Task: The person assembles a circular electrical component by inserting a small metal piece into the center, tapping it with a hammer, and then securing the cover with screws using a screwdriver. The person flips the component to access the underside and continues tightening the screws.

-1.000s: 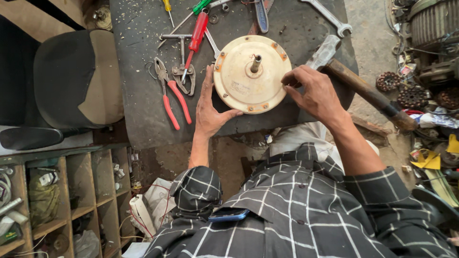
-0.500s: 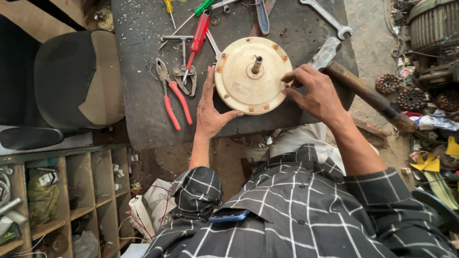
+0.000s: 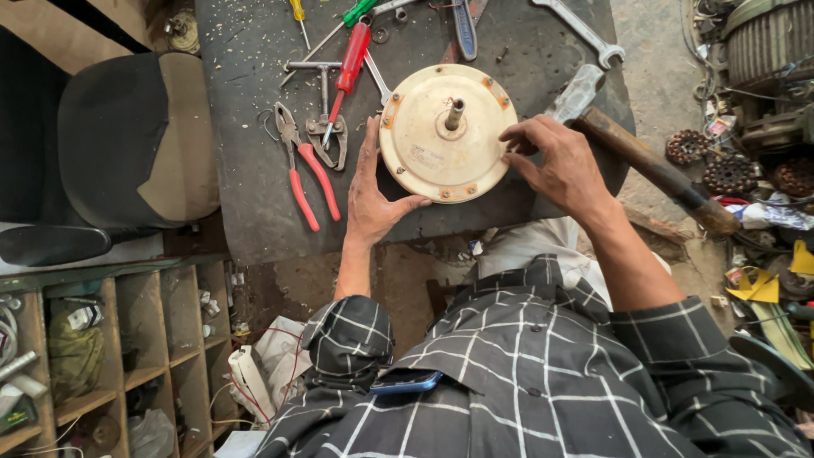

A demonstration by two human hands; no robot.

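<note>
A round cream-coloured motor housing (image 3: 437,140) with a short metal shaft in its middle lies flat on a dark metal work table (image 3: 246,127). My left hand (image 3: 373,191) rests open against its left rim, fingers straight and thumb under the near edge. My right hand (image 3: 555,165) touches the right rim with its fingertips, fingers bent. Neither hand lifts the housing.
Red-handled pliers (image 3: 301,174), a small puller (image 3: 326,114), red and green screwdrivers (image 3: 349,59) and a spanner (image 3: 581,30) lie on the table. A hammer (image 3: 644,161) lies at the right edge. A dark seat (image 3: 127,140) is left, shelves (image 3: 110,356) below, motor parts (image 3: 729,170) right.
My right hand's fingers have shifted slightly along the housing's right rim. The left hand stays against the left rim.
</note>
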